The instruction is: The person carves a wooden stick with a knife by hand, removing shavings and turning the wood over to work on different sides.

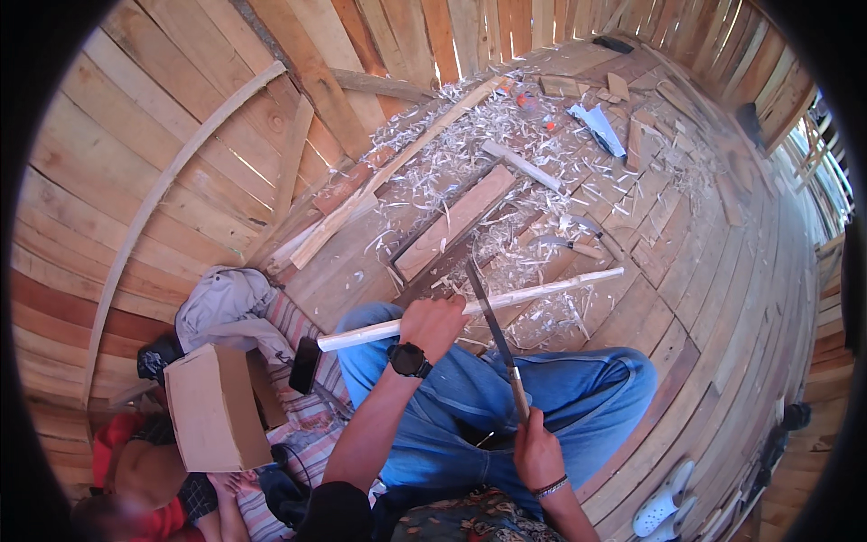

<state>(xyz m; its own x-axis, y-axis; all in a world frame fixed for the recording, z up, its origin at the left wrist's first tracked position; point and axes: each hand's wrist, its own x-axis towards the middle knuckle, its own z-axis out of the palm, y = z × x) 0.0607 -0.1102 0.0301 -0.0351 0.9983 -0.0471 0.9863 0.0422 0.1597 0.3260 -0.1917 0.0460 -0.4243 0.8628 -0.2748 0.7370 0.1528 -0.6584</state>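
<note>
Where the plank floor (pixel 722 298) runs right of the knees, open room remains; ahead lie shavings (pixel 479 135) and a board (pixel 454 221), leftward a cardboard box (pixel 212 406). Left hand (pixel 433 322) grips a pale, peeled stick (pixel 542 289) across the lap. Right hand (pixel 537 452) clasps a long knife (pixel 492 321), blade on stick.

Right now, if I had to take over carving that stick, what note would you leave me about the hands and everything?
Left hand: gripping the long pale stick, held across the knees.
Right hand: holding the knife by its wooden handle, blade laid against the stick.
Around: wood shavings cover the plank floor; a board lies ahead, a cardboard box to the left.
Done: much shaving, judging by the chips.
Left: cannot tell how much more needs whittling.
</note>
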